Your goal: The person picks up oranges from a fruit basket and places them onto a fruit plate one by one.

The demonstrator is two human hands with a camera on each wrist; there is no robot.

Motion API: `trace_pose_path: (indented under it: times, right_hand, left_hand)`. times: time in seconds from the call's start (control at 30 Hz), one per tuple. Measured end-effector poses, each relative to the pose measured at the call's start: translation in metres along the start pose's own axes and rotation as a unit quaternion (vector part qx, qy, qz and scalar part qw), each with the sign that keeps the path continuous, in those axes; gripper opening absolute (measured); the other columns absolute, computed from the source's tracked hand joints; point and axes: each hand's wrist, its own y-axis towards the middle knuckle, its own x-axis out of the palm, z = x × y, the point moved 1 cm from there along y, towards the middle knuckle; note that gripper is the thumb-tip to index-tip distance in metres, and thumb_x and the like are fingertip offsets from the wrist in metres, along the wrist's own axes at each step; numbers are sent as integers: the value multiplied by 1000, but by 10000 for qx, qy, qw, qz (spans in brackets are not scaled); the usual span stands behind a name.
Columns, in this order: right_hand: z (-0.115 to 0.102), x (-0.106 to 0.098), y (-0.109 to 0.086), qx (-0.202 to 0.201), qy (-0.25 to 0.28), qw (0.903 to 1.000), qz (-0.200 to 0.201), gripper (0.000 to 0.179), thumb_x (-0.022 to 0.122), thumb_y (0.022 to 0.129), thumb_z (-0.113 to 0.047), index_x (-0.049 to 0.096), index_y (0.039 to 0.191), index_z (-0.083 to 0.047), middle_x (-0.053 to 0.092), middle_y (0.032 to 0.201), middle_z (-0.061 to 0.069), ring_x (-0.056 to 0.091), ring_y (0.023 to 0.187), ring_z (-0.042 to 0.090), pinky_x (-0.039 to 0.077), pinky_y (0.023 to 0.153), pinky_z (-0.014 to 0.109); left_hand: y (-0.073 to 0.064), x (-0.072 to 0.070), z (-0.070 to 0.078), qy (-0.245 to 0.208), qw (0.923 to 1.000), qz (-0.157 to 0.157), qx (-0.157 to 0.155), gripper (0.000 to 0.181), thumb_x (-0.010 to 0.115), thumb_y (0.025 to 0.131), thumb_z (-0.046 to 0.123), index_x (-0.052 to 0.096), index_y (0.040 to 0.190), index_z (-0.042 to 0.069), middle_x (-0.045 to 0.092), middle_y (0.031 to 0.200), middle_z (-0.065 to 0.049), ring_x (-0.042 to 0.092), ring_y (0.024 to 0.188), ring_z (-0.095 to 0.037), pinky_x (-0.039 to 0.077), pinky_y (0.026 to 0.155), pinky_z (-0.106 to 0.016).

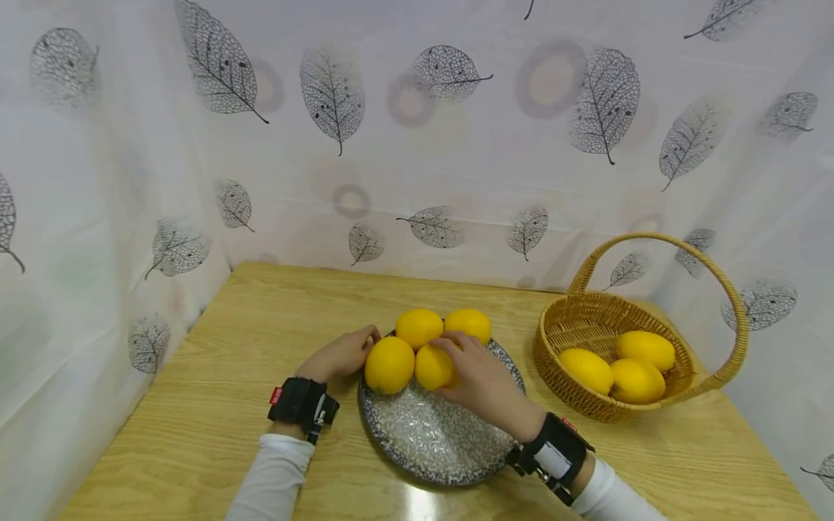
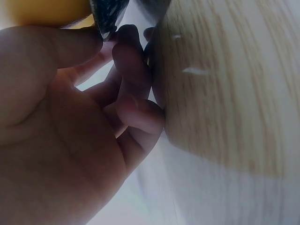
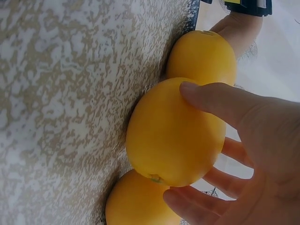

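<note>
Several yellow lemons sit together on the far part of a speckled grey plate [image 1: 443, 441]. My right hand [image 1: 487, 383] curls its thumb and fingers round one lemon [image 3: 173, 136], which rests on the plate among the others. In the right wrist view, another lemon [image 3: 201, 58] lies just beyond it and a third [image 3: 138, 201] is close below. At the plate's left edge, my left hand [image 1: 340, 354] holds the rim [image 2: 105, 16], thumb above and fingers beneath. The leftmost lemon [image 1: 389, 366] is right beside that hand.
A wicker basket [image 1: 550, 383] with a tall arched handle stands right of the plate, holding three lemons [image 1: 638, 380]. Both stand on a light wooden table [image 1: 260, 311]. A leaf-patterned curtain [image 1: 391, 166] encloses the back and sides.
</note>
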Motion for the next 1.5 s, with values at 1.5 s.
trace_pose_path:
  times: [1.5]
  right_hand:
    - [24, -44, -12, 248, -198, 9986, -421, 61, 76, 80, -33, 55, 134, -14, 56, 135, 12, 59, 108, 25, 53, 58, 27]
  left_hand:
    - [-2, -2, 1, 13, 9999, -33, -102, 22, 38, 104, 15, 56, 116, 10, 67, 107, -15, 55, 87, -23, 47, 81, -41]
